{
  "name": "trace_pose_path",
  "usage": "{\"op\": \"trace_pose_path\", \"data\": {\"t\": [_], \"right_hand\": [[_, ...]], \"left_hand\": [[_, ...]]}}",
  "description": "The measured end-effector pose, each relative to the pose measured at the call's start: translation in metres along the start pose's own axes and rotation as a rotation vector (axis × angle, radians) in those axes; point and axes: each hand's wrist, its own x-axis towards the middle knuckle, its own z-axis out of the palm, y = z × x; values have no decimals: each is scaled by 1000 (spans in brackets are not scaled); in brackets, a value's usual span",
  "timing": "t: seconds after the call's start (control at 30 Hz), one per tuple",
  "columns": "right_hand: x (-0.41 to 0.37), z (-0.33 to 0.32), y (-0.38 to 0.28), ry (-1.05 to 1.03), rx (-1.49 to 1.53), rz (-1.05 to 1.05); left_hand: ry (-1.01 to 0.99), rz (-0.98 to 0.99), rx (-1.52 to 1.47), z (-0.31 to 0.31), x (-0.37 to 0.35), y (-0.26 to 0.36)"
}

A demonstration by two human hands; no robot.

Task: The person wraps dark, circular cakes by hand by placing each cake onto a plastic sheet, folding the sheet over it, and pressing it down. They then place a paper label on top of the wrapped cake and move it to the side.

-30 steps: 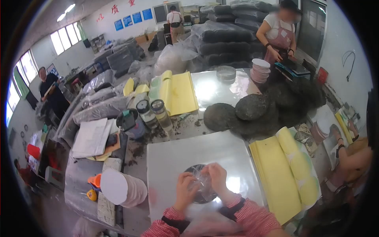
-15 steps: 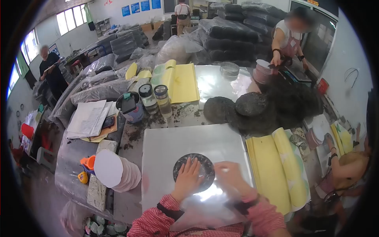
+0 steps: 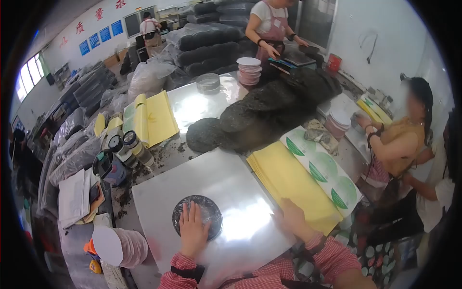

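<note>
Flat on a round black disc (image 3: 215, 217) with a clear, wrinkled film over it, my left hand (image 3: 194, 230) has its fingers spread. The disc rests on a shiny metal sheet (image 3: 159, 192). To the right, my right hand (image 3: 292, 219) is over the sheet's right edge beside a stack of yellow paper (image 3: 293, 180). Its fingers are smeared by motion, and whether they hold anything is unclear.
Dark fibrous material (image 3: 269, 113) is heaped behind the sheet. At left are round white papers (image 3: 127, 246), a bucket (image 3: 109, 168) and glass jars (image 3: 139, 149). Green-printed sheets (image 3: 320, 166) lie right. One co-worker (image 3: 274, 24) stands behind, another (image 3: 402, 139) at right.
The view has turned to the right. My right hand has moved away from the disc toward the yellow paper; my left hand is still on the disc. The printed sheet beside the yellow paper now lies unrolled.
</note>
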Motion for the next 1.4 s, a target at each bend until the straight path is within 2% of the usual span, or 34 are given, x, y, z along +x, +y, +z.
{"op": "trace_pose_path", "data": {"t": [0.07, 0.13, 0.2, 0.23, 0.3, 0.37, 0.5, 0.57, 0.63, 0.67, 0.7, 0.73, 0.77, 0.8, 0.83, 0.9, 0.93, 0.97, 1.03, 1.07, 1.1, 1.17, 1.2, 1.23, 1.3, 1.33, 1.37, 1.4], "right_hand": [[-2, 32, 54, 302, 203, -141], [-17, 31, 139, 703, 48, -115], [-48, -8, 187, 796, -379, -73], [-51, -10, 201, 795, -387, -69], [-58, -9, 226, 802, -323, -193], [-57, -5, 221, 807, -343, -209], [-55, -5, 216, 865, -313, -184], [-49, -5, 222, 894, 285, 208], [-42, -43, 241, 675, 446, 424], [-29, -48, 293, 740, 586, 399], [-16, -73, 337, 991, 648, 258], [-17, -121, 351, 1166, 841, 339], [-13, -160, 384, 1373, 823, 194], [-15, -200, 350, 1489, 629, 232], [3, -215, 305, 1553, 582, 271], [57, -178, 221, 1218, 389, 123], [84, -133, 155, 893, 917, 224], [119, -44, 149, 639, 807, -69], [85, 39, -22, 145, 434, -322], [47, 36, -95, 62, 351, -580], [41, 45, -127, 79, 270, -908], [36, 30, -176, 17, 335, -1113], [39, 37, -186, -4, 277, -1138], [38, 39, -188, -8, 288, -1138], [37, 36, -185, -108, 49, -1174], [40, 32, -183, -160, 20, -1171], [50, 30, -187, -160, 4, -1177], [58, 34, -193, -254, 348, -1090]], "left_hand": [[-9, 19, 26, 6, 1, -5], [-22, 20, 57, 9, 1, -6], [-36, 26, 52, 8, 3, -7], [-43, 4, 45, 8, 2, -6], [-63, -9, 16, 7, 1, -4], [-4, 19, 57, 9, 1, -6], [-9, 11, 38, 10, 0, -7], [-16, 18, 40, 12, 2, -9], [-21, 6, 40, 11, 1, -8], [-17, 4, 39, 11, 2, -7], [-27, 10, 31, 10, 2, -5], [-33, 6, 32, 6, 1, -5], [-14, 13, 26, 7, 1, -5], [-9, 15, 20, 6, 1, -5], [-4, 13, 13, 6, 1, -5], [26, 1, 19, 6, 0, -2], [53, -14, 131, 3, -2, 4], [65, -48, 137, 2, -3, 5], [68, -63, 125, 5, -4, 5], [86, -49, 150, 14, -3, -3], [98, -63, 168, 10, -1, -4], [-47, -43, -154, 6, -2, -6], [105, 33, -327, 10, -2, -11], [98, 27, -321, 15, -5, -13], [69, 4, -165, 20, -6, -13], [108, -5, 227, 13, -3, -2], [121, -11, 218, 5, 2, 3], [106, -20, -17, -3, 3, 5]]}}
